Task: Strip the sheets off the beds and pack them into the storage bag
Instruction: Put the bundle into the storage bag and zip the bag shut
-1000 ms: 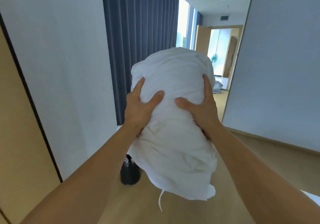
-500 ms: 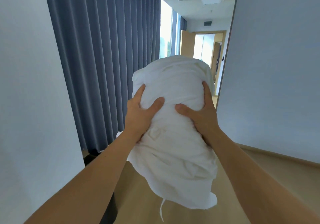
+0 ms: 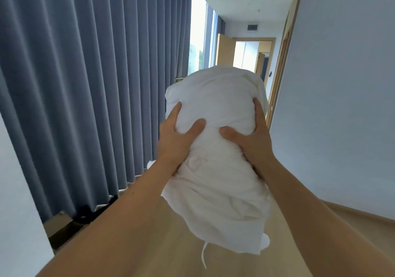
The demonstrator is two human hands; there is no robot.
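both hands are clamped on a bundle of white sheets (image 3: 215,148), which is held up in mid-air at arm's length. the left hand (image 3: 174,142) is pressed against the bundle's left side with its thumb dug into the cloth, and the right hand (image 3: 251,142) is pressed against the right side in the same way, thumb sunk in near the middle. fingers (image 3: 257,114) of the right hand are wrapped up over the bundle's shoulder.

a pale wood floor (image 3: 352,234) is seen below and behind the bundle. to the left of the bundle, a long grey-blue curtain (image 3: 96,84) hangs in deep pleats down to the floor, with a white wall (image 3: 17,212) nearer still on that side. to the right of the bundle, a plain white wall (image 3: 342,105) runs back to a wood-framed doorway (image 3: 254,52). above the bundle, a bright window (image 3: 197,30) is seen beside the curtain's far edge. dark objects lie on the floor at the curtain's foot; what they are cannot be told.

the sheets are rolled and crumpled into 1 thick, upright wad, creased all over. loose folds hang from its lower end, and 1 thin white strip (image 3: 203,257) dangles beneath.
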